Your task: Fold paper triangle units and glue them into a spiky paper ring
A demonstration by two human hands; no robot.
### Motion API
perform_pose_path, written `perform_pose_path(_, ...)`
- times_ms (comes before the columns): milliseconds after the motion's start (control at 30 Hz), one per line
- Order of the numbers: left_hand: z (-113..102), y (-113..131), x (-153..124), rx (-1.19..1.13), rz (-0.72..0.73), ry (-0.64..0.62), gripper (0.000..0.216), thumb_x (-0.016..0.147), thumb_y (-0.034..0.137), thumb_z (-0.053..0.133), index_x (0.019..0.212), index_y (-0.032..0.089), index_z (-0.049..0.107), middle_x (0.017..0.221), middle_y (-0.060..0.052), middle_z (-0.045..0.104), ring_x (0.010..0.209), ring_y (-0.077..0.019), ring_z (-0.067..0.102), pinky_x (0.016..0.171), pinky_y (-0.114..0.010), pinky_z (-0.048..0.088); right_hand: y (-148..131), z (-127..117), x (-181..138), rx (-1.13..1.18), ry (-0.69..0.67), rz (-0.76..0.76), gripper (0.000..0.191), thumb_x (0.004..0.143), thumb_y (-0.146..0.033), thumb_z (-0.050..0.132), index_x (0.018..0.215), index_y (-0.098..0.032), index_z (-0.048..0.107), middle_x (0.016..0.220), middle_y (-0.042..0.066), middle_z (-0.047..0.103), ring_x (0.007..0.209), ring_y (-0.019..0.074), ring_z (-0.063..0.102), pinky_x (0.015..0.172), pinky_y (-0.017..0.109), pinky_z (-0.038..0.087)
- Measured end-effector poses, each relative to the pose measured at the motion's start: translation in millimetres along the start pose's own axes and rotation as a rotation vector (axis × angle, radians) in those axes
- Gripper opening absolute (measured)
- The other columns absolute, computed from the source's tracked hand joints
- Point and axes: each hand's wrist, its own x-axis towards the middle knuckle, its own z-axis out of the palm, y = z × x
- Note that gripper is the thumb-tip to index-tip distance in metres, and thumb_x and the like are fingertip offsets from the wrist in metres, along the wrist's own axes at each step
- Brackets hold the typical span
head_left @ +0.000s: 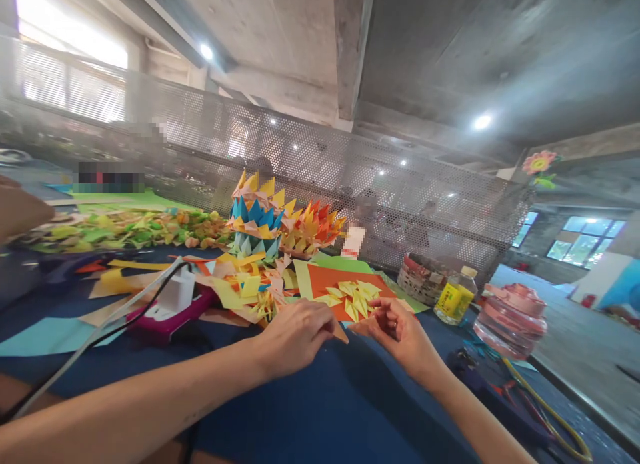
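Over the near side of the blue table, my left hand (299, 332) is closed on a small tan folded paper piece (341, 335), its pointed tip showing past the fingers. My right hand (400, 332) pinches another tan paper piece (361, 327), a short gap away from the first. Just behind the hands lie several yellow folded paper points (354, 297) on an orange paper sheet (320, 277). Further back stand layered folded-paper flowers, one with blue and teal petals (256, 221) and one with orange petals (320, 221).
Left are a magenta power strip (173, 321) with cables, blue paper (47, 336) and a pile of green-yellow paper pieces (135, 227). A woven basket (425, 275), yellow-labelled bottle (456, 297) and pink-lidded jug (513, 321) stand right. A perforated metal screen (310, 157) rises behind.
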Motion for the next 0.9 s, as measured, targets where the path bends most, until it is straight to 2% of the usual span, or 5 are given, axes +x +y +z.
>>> perform_pose_path(167, -3.1, 1.3, 0.7, -0.030, -0.026, -0.019, 0.014, 0.089, 0.016, 0.052, 0.080, 0.017, 0.062, 0.079, -0.001, 0.066, 0.076, -0.0169, 0.061, 0.073, -0.026, 0.043, -6.2, 3.3, -1.8, 0.085, 0.015, -0.030, 0.038, 0.082, -0.040, 0.060, 0.111, -0.020, 0.045, 0.083, 0.002, 0.060, 0.079, 0.0178, 0.062, 0.078, 0.034, 0.050)
perform_pose_path(300, -3.7, 2.1, 1.5, -0.062, -0.035, -0.014, 0.014, 0.088, 0.014, 0.052, 0.082, 0.018, 0.064, 0.080, -0.001, 0.067, 0.077, -0.0161, 0.062, 0.072, -0.024, 0.043, -7.9, 8.0, -2.3, 0.063, 0.049, -0.076, 0.036, 0.081, -0.039, 0.063, 0.107, -0.021, 0.048, 0.078, -0.001, 0.054, 0.073, 0.0147, 0.057, 0.071, 0.028, 0.049)
perform_pose_path(400, -3.1, 1.9, 1.5, -0.074, -0.036, -0.003, 0.013, 0.087, 0.013, 0.053, 0.081, 0.019, 0.063, 0.080, 0.000, 0.067, 0.076, -0.0154, 0.061, 0.071, -0.024, 0.041, -5.5, 13.4, -4.2, 0.046, 0.014, -0.083, 0.033, 0.082, -0.038, 0.063, 0.107, -0.021, 0.050, 0.076, -0.003, 0.051, 0.070, 0.0129, 0.054, 0.068, 0.025, 0.047)
perform_pose_path(633, -1.0, 1.8, 0.8, -0.050, -0.050, 0.016, 0.010, 0.083, 0.010, 0.056, 0.078, 0.018, 0.060, 0.077, 0.002, 0.065, 0.075, -0.0153, 0.060, 0.068, -0.024, 0.039, 0.4, 21.7, -9.5, -0.031, -0.014, -0.074, 0.027, 0.085, -0.033, 0.060, 0.107, -0.021, 0.051, 0.078, -0.002, 0.054, 0.072, 0.0129, 0.055, 0.070, 0.024, 0.047)
perform_pose_path(900, -1.0, 2.1, -0.3, -0.069, -0.044, -0.008, 0.008, 0.087, 0.016, 0.056, 0.081, 0.018, 0.060, 0.077, 0.001, 0.064, 0.074, -0.0149, 0.059, 0.069, -0.024, 0.039, -4.3, 25.5, -10.4, -0.046, 0.003, -0.068, 0.026, 0.084, -0.032, 0.059, 0.106, -0.020, 0.053, 0.078, -0.002, 0.057, 0.071, 0.0135, 0.056, 0.070, 0.026, 0.048)
